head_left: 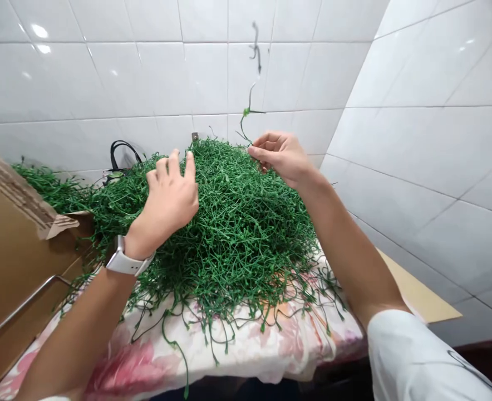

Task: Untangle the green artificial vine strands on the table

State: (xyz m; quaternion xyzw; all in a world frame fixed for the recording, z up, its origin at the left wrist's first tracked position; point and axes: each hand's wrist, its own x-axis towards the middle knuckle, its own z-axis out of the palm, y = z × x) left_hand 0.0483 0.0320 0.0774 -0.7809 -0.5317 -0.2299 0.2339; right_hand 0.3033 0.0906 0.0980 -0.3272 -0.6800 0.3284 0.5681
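Note:
A large heap of thin green artificial stems (246, 234) with small knob ends lies before me, tangled together. My right hand (277, 156) is closed in a pinch at the heap's upper right, holding the lower end of one green stem (244, 123). That stem rises from my fingertips to a bright green joint beside a thin metal hook (251, 94); whether the two are fastened together I cannot tell. My left hand (173, 189), fingers spread and with nothing in it, is over the left part of the heap. A white-strapped watch (124, 264) is on that wrist.
Under the heap is a flowered cloth (229, 356), with loose stems trailing over its front edge. Cardboard (16, 239) and a metal bar (24, 306) stand at the left. Black handles (123, 149) show behind the heap. White tiled walls (146, 78) close off the back and right.

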